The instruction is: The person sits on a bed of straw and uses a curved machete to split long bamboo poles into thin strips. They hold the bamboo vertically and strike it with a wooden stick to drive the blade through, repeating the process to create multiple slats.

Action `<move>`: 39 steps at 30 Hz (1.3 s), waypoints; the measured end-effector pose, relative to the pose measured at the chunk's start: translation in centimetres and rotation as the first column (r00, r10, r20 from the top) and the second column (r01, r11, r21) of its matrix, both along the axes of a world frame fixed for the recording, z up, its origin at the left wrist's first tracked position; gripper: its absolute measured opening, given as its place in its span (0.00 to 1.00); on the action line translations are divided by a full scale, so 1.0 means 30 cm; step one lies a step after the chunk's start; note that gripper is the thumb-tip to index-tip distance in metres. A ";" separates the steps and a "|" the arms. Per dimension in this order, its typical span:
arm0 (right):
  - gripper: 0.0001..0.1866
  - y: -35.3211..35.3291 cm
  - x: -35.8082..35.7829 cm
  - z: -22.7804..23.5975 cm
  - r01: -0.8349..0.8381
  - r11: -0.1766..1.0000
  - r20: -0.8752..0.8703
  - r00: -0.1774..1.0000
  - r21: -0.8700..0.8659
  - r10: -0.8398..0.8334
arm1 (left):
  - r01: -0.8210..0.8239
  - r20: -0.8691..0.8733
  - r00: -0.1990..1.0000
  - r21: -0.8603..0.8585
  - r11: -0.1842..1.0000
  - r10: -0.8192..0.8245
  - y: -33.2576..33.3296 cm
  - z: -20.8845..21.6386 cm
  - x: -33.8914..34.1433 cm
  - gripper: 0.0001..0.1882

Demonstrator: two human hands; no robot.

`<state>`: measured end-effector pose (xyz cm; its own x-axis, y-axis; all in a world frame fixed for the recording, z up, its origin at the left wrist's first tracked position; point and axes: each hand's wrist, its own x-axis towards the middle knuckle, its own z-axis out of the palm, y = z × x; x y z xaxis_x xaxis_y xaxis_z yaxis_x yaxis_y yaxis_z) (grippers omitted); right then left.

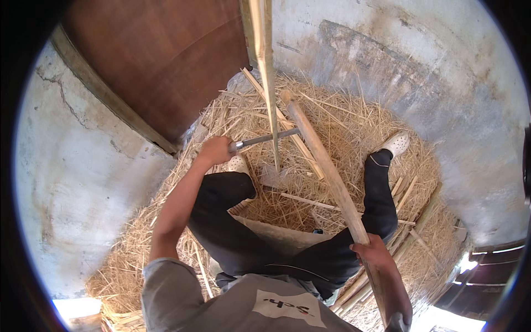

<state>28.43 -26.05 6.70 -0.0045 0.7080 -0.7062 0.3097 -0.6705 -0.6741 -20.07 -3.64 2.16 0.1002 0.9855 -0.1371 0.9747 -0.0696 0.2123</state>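
Note:
My left hand [214, 150] is closed round the handle of a long knife [259, 140], its blade pointing right. The blade crosses an upright, pale bamboo piece [267, 77], whose lower end stands in the straw near my feet. Its upper part shows two lengths side by side and runs out of the top of the picture. With my right hand [373, 252] I grip a thick, round wooden stick [329, 171], slanting up and left. Its upper part meets the knife's tip end in the picture; whether they touch I cannot tell.
Loose straw and shavings [343, 122] cover the floor. Split bamboo strips [301, 146] lie behind the knife, and longer poles [423, 221] at the right. My legs are spread, with pale clogs [396, 144] on the feet. A brown door panel [160, 61] and stained walls [404, 66] stand close around.

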 end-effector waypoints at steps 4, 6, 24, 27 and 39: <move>0.13 -0.001 -0.013 0.201 0.097 0.967 0.128 0.983 0.237 -0.130 | -0.074 0.069 0.995 -0.023 0.997 0.075 -0.071 -0.019 -0.010 0.18; 0.10 0.015 0.002 0.269 0.114 0.919 0.164 0.968 0.378 -0.188 | -0.102 0.050 0.993 -0.020 0.995 0.103 -0.083 -0.046 -0.001 0.18; 0.17 -0.025 0.069 0.277 0.049 0.945 0.241 0.962 0.323 -0.132 | -0.182 0.111 0.976 -0.074 0.981 0.189 -0.033 -0.229 0.159 0.13; 0.16 -0.002 0.069 0.331 0.120 0.845 0.287 0.908 0.521 -0.306 | -0.195 0.137 0.969 -0.089 0.977 0.206 -0.038 -0.252 0.129 0.13; 0.07 -0.024 -0.027 -0.048 0.139 0.989 -0.013 0.990 0.042 -0.139 | -0.118 0.061 0.990 -0.119 0.986 0.126 -0.044 -0.281 0.101 0.15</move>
